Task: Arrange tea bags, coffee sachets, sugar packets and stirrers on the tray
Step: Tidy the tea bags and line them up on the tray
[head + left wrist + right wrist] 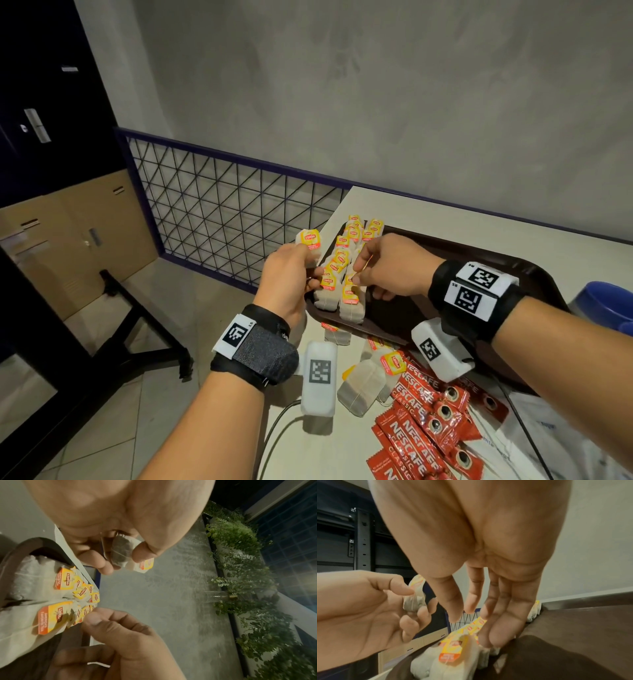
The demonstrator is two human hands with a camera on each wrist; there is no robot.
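A dark brown tray [404, 318] lies on the white table, with two rows of Lipton tea bags [342, 274] packed at its left end. My left hand [308, 270] hovers just off the tray's left edge and pinches one tea bag [121, 551] between thumb and fingers, its yellow tag [310, 241] sticking up. My right hand [471, 622] reaches over the rows with fingers extended, and its fingertips touch the tags of the nearest tea bags [453, 653]. Red Nescafe coffee sachets [424, 421] lie heaped on the table in front of the tray.
A few loose tea bags [361, 385] lie between the tray and the sachets. A blue container [606, 301] stands at the right and a white plastic bag [548, 438] lies at the lower right. The table's left edge drops to the floor beside a wire mesh railing [222, 212].
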